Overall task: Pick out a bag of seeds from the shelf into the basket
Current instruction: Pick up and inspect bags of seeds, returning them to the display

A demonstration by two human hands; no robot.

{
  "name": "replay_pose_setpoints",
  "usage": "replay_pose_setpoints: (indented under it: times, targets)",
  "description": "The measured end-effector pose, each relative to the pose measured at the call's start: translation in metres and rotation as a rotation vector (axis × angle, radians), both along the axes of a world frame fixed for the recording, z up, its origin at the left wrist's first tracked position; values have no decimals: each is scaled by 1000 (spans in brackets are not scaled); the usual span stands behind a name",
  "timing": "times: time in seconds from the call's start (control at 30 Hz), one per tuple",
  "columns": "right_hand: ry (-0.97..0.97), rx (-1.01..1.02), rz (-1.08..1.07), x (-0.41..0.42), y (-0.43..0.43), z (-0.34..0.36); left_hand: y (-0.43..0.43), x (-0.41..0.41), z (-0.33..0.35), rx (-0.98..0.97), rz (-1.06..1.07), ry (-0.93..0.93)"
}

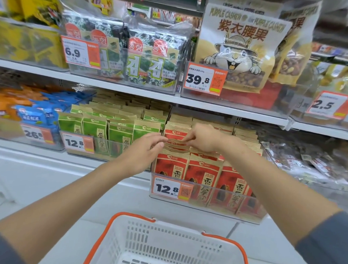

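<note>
Red bags of sunflower seeds [203, 173] stand in rows in a clear bin on the lower shelf. Both hands reach to the brown top edge of one red bag [175, 142] in the second row. My left hand [146, 148] touches its left corner with thumb and fingertips. My right hand [204, 138] pinches its right corner. The bag still stands among the others. A white basket [163, 250] with an orange rim sits below, in front of me, with nothing visible in it.
Green seed bags [108, 128] fill the bin to the left, blue and orange snack packs [35, 112] further left. Seaweed packs [123, 48] and cashew bags [240, 50] stand on the shelf above. Clear-wrapped packs [308, 159] lie at the right.
</note>
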State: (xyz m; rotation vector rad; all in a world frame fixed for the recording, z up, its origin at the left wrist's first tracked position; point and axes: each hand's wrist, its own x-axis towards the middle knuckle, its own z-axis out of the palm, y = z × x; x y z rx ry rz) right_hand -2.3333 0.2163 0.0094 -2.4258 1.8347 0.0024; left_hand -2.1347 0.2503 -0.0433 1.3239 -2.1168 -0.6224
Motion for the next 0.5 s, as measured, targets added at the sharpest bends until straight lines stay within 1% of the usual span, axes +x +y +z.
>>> replay_pose_setpoints:
  times: [0.03,0.13,0.27,0.3,0.37,0.43,0.5]
  targets:
    - [-6,1,3,1,-2,3,0,-1,0,-7,1,11]
    - [-108,13,3,4,-6,5,0,-1,1,-13,-7,24]
    - [-137,56,-2,2,-9,6,-1,-2,0,-1,-14,17]
    - [-173,33,-17,2,-12,7,-2,-3,0,9,-13,29]
    - [-242,-97,-64,2,-22,6,-3,-3,0,35,-16,63]
    - [-205,-183,-130,4,-33,2,-3,-2,0,54,-10,76]
    - [-105,-156,-174,6,-39,-4,-4,-2,-1,55,-4,70]
